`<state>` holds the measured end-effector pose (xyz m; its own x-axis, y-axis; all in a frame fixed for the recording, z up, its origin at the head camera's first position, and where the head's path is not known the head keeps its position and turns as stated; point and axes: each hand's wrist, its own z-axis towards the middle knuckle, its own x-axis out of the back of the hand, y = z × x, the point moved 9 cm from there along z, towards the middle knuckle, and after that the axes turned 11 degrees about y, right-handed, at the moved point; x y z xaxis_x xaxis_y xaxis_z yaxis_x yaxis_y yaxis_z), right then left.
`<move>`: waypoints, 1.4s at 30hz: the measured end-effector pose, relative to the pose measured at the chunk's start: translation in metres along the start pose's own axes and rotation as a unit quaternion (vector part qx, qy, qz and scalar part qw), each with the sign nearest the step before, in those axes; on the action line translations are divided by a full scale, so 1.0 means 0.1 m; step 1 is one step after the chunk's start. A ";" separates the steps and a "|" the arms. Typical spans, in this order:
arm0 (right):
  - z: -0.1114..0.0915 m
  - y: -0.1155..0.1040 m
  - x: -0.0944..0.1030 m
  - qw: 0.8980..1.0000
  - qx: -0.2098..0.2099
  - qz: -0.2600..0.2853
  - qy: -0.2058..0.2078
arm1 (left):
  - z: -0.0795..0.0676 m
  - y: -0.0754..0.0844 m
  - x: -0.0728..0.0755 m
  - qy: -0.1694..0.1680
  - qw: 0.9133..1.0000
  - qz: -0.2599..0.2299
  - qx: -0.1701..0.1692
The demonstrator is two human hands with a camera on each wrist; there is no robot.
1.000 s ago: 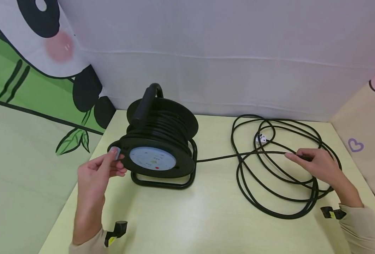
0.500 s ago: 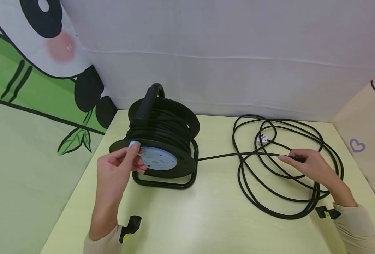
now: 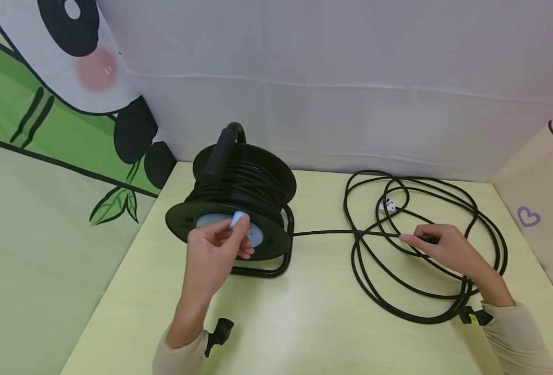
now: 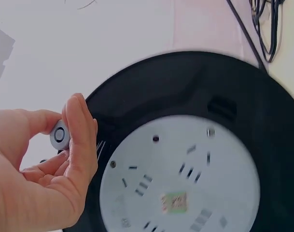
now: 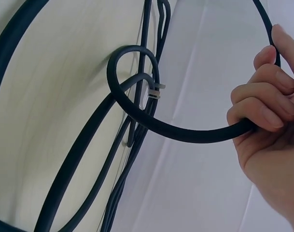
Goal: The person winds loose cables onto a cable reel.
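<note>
A black cable reel (image 3: pixel 183 216) with thick black cable wound on its drum stands on the table at left centre. My left hand (image 3: pixel 211 263) pinches the small grey crank knob (image 3: pixel 237 217) at the front flange, hiding part of the pale blue socket panel (image 3: pixel 256 235). In the left wrist view, the knob (image 4: pixel 59 135) sits between thumb and fingers. A length of cable (image 3: pixel 325 232) runs from the reel to my right hand (image 3: pixel 445 250), whose fingers curl round it. The right wrist view has the cable (image 5: pixel 200 136) looping out below those fingers.
Loose coils of cable (image 3: pixel 398 311) spread over the right side of the pale table (image 3: pixel 323 323). A white plug (image 3: pixel 387 205) lies among them. Behind the table hangs a white cloth (image 3: pixel 351 120), and a printed cloth (image 3: pixel 37 208) covers the left side.
My left hand has moved right across the reel's front with the knob, and the flange has turned. My right hand has shifted left towards the reel, holding the cable.
</note>
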<state>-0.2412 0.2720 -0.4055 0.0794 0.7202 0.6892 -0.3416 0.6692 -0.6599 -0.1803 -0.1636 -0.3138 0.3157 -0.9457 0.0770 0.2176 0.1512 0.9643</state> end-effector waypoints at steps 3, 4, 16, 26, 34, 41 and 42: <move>0.00 -0.03 -0.05 1.000 -0.001 -0.001 -0.006 | -0.04 -0.06 -0.12 -0.022 1.000 -0.007 0.010; 0.00 -0.03 -0.07 1.000 -0.004 -0.001 -0.008 | -0.05 -0.08 -0.15 -0.028 0.999 -0.008 0.015; 0.03 -0.16 -0.31 0.999 0.003 0.021 -0.041 | -0.26 -0.52 -0.54 -0.095 0.991 -0.018 0.089; 0.13 -0.41 -0.66 0.994 0.059 0.032 -0.088 | -0.38 -1.01 -0.52 -0.098 0.988 0.043 0.111; 0.23 -0.61 -0.72 0.989 0.125 0.022 -0.080 | -0.41 -1.39 -0.34 -0.066 0.984 0.051 0.158; 0.27 -0.77 -0.62 0.983 0.178 0.006 -0.047 | -0.39 -1.50 -0.23 -0.065 0.980 0.044 0.181; 0.28 -0.78 -0.60 0.982 0.181 0.004 -0.043 | -0.39 -1.51 -0.21 -0.062 0.980 0.044 0.183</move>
<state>-0.2452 0.1712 -0.3871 0.0010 0.6959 0.7182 -0.6545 0.5434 -0.5257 -0.1840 -0.1551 -0.4710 0.1983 -0.9649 0.1724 -0.1585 0.1420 0.9771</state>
